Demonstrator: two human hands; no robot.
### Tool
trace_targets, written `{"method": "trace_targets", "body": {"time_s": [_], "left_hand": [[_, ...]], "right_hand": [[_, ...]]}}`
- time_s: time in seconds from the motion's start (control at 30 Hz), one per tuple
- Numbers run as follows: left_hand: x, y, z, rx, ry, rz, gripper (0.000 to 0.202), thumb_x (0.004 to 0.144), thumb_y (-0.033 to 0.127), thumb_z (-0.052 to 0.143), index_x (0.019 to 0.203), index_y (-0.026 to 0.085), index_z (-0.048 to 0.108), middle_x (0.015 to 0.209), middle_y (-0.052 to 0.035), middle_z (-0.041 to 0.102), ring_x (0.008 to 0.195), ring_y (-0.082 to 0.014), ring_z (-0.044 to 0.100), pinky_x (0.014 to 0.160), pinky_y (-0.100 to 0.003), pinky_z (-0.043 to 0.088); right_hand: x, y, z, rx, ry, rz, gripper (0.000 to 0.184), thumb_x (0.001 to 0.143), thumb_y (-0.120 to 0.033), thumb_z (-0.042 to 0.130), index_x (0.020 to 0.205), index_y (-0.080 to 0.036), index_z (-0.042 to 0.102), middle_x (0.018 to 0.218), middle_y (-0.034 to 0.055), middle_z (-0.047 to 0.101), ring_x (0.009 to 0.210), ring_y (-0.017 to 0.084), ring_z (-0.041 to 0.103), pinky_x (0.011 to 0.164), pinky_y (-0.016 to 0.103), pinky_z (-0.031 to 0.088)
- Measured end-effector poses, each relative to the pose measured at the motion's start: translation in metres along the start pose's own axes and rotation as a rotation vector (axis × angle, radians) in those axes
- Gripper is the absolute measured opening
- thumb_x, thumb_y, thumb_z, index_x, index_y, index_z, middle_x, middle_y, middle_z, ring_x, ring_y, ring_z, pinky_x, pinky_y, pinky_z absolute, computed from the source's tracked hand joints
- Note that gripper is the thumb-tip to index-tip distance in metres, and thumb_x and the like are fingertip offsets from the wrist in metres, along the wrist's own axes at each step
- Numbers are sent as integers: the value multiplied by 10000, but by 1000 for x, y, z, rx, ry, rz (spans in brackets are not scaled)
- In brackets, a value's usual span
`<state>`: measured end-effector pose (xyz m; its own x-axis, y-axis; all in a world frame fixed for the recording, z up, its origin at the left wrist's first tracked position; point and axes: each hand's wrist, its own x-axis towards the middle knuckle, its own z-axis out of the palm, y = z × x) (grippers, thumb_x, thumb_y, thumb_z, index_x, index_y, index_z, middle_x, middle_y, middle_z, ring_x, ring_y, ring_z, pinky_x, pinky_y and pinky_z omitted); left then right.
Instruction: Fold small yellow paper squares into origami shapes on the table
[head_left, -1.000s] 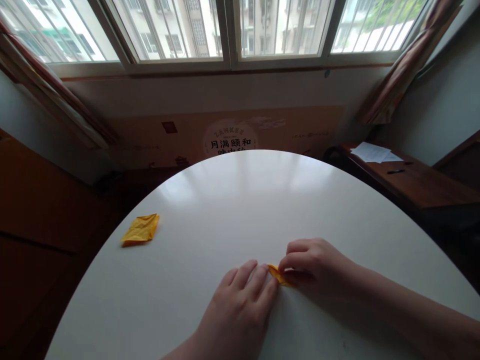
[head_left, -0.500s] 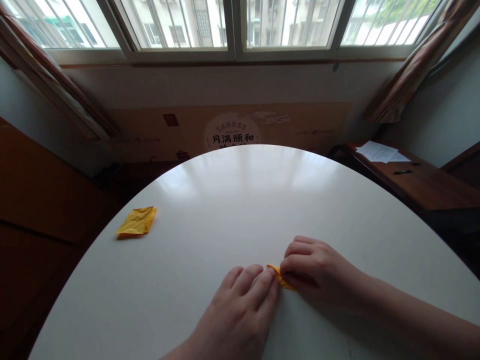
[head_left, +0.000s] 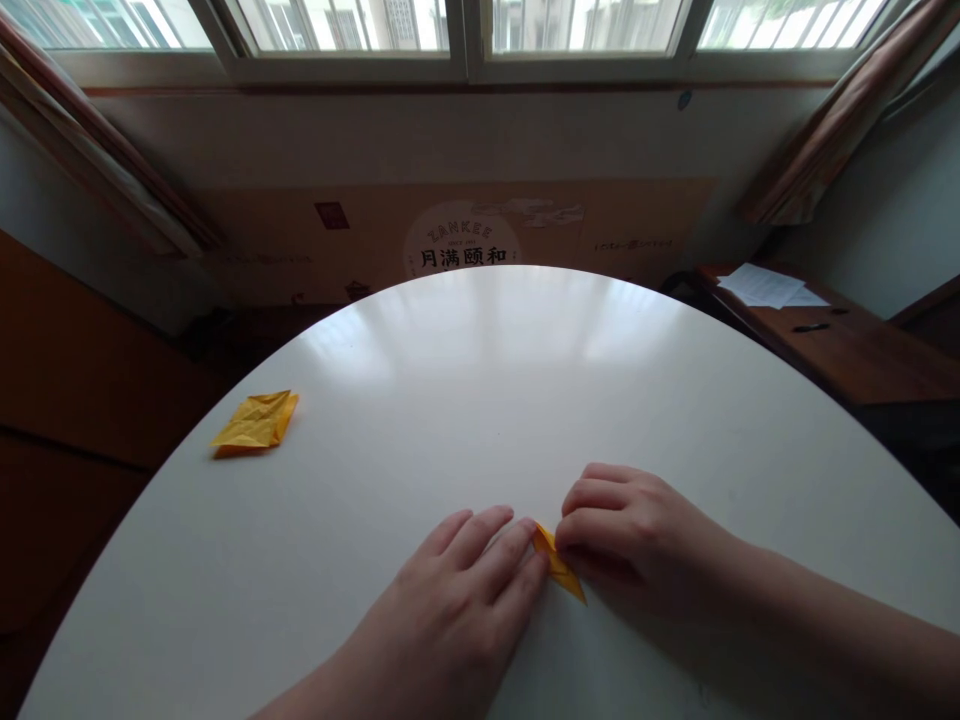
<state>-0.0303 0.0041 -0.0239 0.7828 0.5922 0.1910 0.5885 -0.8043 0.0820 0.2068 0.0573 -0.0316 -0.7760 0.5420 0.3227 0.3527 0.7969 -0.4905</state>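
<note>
A small folded piece of orange-yellow paper (head_left: 559, 568) lies on the round white table (head_left: 487, 380), near its front edge. My right hand (head_left: 626, 525) has its fingers curled and pinched on the paper's right side. My left hand (head_left: 457, 600) lies flat beside it, fingers stretched out, fingertips pressing the paper's left edge. Most of the paper is hidden under my two hands. A second folded yellow paper piece (head_left: 255, 422) rests alone near the table's left edge.
A dark wooden side table (head_left: 847, 350) with white sheets (head_left: 769, 287) and a pen stands at the right. A printed cardboard panel (head_left: 457, 245) leans under the window. Curtains hang at both sides.
The view has tilted downward, so everything sits higher in the frame. More of the small paper's lower tip shows between my hands. My hands have kept their places on it.
</note>
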Motion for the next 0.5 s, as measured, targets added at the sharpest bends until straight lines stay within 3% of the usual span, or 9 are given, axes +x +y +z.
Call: {"method": "trace_targets", "body": {"time_s": [0.27,0.5], "left_hand": [[1,2,0,-12,25,7,400,947,192,441,1318,131,576,1354,-131,595,1251,-280,507,1033,-422,466],[1,5,4,-66,75,-70,363,960,265,451,1287,202,596,1358,-120,595,1244,-282,526,1009,-437,489]], "right_hand": [[0,-3,3,-1,44,177,40,867,-188,656,831,-203,664,763,6,663,725,154,545,647,281,412],[0,-11,4,43,25,278,89,815,-136,681,828,-221,702,790,10,665,767,172,553,706,302,436]]}}
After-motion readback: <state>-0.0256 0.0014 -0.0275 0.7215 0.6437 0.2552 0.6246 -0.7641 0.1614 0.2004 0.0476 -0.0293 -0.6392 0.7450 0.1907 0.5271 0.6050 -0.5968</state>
